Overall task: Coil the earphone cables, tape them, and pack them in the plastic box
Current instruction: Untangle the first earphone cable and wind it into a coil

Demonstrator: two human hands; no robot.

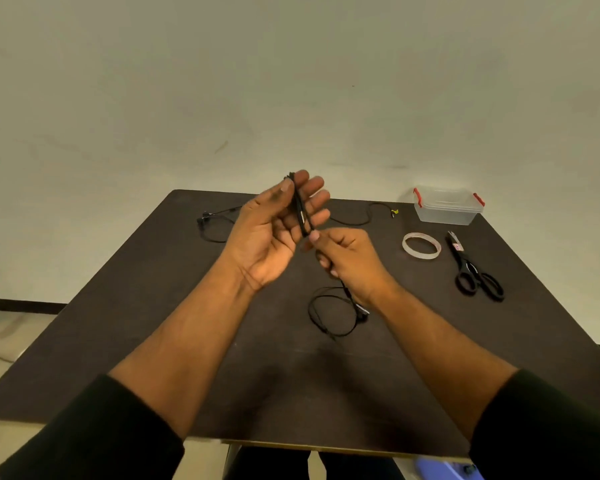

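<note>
A black earphone cable [300, 207] was wound around the spread fingers of the left hand [274, 230], while its tail was pinched by the right hand [347, 259] above the desk [153, 323]. A second cable [219, 223] lay at the far edge, and a plastic box [445, 206], tape roll [421, 245] and scissors [473, 268] were placed near the far right corner.

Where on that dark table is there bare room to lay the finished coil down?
Bare table shows at near left, below the far earphone cable, and between the hanging cable and scissors. Crowded: far right corner, with tape roll and plastic box.
</note>
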